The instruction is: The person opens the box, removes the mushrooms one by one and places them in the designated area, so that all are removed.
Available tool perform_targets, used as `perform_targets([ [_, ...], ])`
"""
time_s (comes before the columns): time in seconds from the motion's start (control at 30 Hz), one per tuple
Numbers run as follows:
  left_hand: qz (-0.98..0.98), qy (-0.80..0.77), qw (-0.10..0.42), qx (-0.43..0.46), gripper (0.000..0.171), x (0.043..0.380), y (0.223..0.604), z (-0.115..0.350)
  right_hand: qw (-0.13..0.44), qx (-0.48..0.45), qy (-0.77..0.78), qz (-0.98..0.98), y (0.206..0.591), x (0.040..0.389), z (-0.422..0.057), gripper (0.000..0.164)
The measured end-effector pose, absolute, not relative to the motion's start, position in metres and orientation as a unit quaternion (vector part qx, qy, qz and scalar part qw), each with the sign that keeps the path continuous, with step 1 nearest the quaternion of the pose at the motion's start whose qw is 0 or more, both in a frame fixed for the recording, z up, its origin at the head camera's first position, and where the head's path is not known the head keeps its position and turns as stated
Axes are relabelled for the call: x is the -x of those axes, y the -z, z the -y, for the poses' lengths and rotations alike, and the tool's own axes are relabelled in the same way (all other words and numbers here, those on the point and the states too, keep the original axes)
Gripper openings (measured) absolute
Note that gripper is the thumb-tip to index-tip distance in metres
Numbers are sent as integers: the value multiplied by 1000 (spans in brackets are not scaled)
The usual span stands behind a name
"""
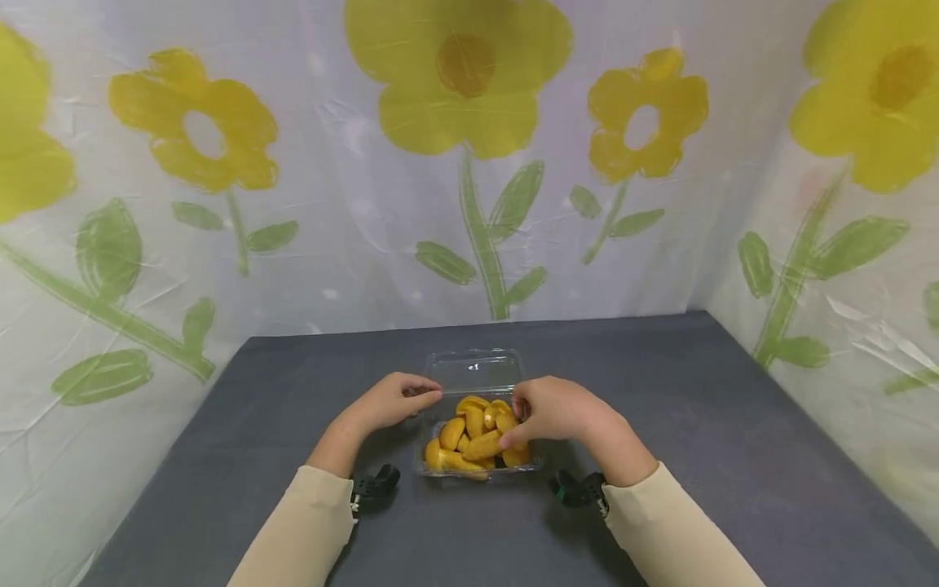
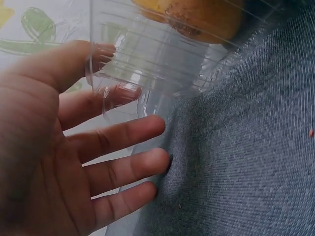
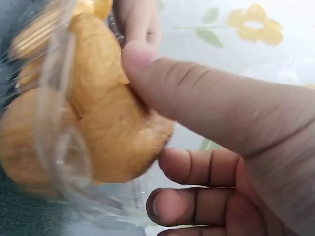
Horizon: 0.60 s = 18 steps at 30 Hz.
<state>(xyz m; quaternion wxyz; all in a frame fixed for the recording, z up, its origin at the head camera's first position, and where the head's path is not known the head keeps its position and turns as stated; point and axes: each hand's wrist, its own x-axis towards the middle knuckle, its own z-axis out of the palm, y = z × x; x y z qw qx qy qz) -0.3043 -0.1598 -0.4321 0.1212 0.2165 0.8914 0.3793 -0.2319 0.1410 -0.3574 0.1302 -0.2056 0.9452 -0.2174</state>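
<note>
A clear plastic clamshell box stands on the table with its lid folded back, holding several yellow-orange mushrooms. My left hand is at the box's back left corner. There, thumb and forefinger pinch the plastic rim, while the other three fingers stretch out free in the left wrist view. Over the right side of the box, my right hand pinches a thick-stemmed mushroom between thumb and forefinger. Its lower fingers curl loosely beside the box. The mushroom's far side is hidden.
Dark grey cloth covers the table. Behind and beside it hangs a pale sheet printed with yellow flowers. A black wrist strap is on the left wrist and another strap on the right.
</note>
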Motion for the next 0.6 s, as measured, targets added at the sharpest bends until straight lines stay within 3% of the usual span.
perform_targets([
  [0.6, -893, -365, 137, -225, 46, 303, 421, 165, 124, 190, 160, -961, 349, 227, -133, 35],
])
